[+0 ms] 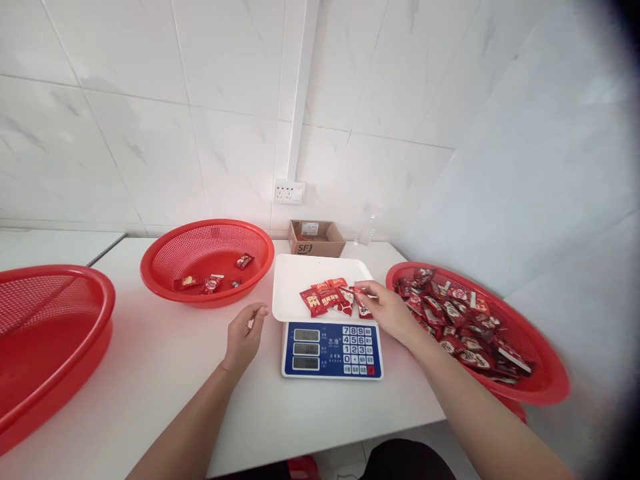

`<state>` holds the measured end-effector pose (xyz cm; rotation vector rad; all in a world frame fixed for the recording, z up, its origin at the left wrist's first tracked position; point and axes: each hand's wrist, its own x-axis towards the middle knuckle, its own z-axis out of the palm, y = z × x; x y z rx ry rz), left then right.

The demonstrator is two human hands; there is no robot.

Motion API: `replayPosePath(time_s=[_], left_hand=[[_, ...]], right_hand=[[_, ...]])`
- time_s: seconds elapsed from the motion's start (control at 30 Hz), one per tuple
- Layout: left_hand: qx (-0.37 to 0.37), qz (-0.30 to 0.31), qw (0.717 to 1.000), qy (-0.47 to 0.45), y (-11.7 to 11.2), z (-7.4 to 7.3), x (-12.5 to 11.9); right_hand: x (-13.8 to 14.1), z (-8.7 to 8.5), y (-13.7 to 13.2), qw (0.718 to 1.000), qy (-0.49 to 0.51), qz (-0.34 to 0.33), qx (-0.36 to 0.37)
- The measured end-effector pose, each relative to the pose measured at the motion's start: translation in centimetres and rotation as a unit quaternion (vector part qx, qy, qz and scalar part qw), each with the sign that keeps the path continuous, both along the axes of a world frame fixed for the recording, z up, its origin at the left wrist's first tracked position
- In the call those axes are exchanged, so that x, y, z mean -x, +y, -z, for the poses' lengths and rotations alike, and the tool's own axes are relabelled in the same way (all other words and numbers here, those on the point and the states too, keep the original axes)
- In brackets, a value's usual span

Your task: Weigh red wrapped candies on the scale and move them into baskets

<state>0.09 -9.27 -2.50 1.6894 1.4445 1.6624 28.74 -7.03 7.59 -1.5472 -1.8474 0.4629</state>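
Early going: a few laid out, far more heaped up

Through the head feed I have the right hand reaching over the white pan of the scale, its fingertips touching the rightmost packet. I cannot tell whether they pinch that packet or only rest against it. The left hand hangs just off the pan's left edge, fingers curled in and the thumb tip against the forefinger; I see nothing held there.

Just left of the right fingertips, a small group of red packets lies overlapping on the pan, so I count that much as done. To the right of those same fingers, beyond the wrist, a large heap of packets fills most of the right basin; I take that as what is left, and it is by far the bigger share. Ahead and to the left of the left fingers, the middle basin holds a few loose packets. Farther left of those fingers stands another red basin, partly cut off by my view.

Between the two hands, on my side of the pan, the displays are too faint for me to read, so I judge progress by the packets alone: little done, much remaining.
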Motion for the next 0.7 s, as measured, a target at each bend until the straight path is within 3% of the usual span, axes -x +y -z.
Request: replayPosePath(time_s=[0.1, 0.23, 0.4, 0.57, 0.7], left_hand=[[-0.003, -0.003, 1.0, -0.004, 0.0, -0.1, 0.1], [-0.005, -0.008, 1.0, -0.01, -0.1, -0.2, 0.1], [-0.003, -0.004, 1.0, -0.005, -0.1, -0.1, 0.0], [-0.01, -0.002, 1.0, 0.007, -0.1, 0.2, -0.3], [-0.029, -0.019, 0.999, 0.029, -0.2, 0.2, -0.3]], right_hand=[[1.6, 0.2, -0.3, 0.998, -0.032, -0.017, -0.042], [0.9, 1.1, -2.7, 0.989, 0.041, 0.061, -0.126], [-1.9, 5.9, -6.9, 0.941, 0.208, 0.2, -0.177], [-4.2, 11.6, -9.0, 0.933, 0.254, 0.24, -0.081], [-5.0, 13.8, -8.9, 0.927, 0.276, 0.254, -0.023]])
